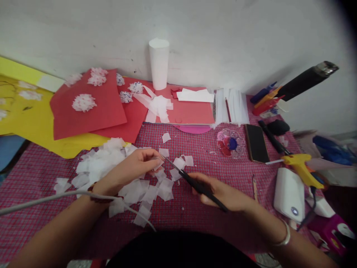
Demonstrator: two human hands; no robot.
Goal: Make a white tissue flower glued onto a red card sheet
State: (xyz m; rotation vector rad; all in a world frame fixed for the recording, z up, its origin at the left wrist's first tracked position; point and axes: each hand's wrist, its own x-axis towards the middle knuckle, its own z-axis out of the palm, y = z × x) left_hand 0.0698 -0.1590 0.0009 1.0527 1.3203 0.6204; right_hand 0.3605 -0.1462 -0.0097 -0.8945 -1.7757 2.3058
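My left hand (139, 162) is closed, pinching a small thin white paper piece (158, 163) between thumb and fingers. My right hand (220, 191) grips black-handled scissors (193, 183), whose blades point left to the pinched paper by my left fingertips. Whether the blades touch the paper, I cannot tell. Beneath and left of my left hand spreads a heap of thin white paper squares (96, 165). Several loose squares (166, 188) lie on the checked cloth between my hands. A grey cable (64, 194) crosses in front of my left wrist.
Red sheets (64, 123) carry ruffled paper balls (83, 102). A white paper tube (159, 67) stands by the wall. At right are a clear flower-shaped tray (237, 149), a phone (256, 143), a yellow glue gun (299, 163) and a white box-like device (288, 193).
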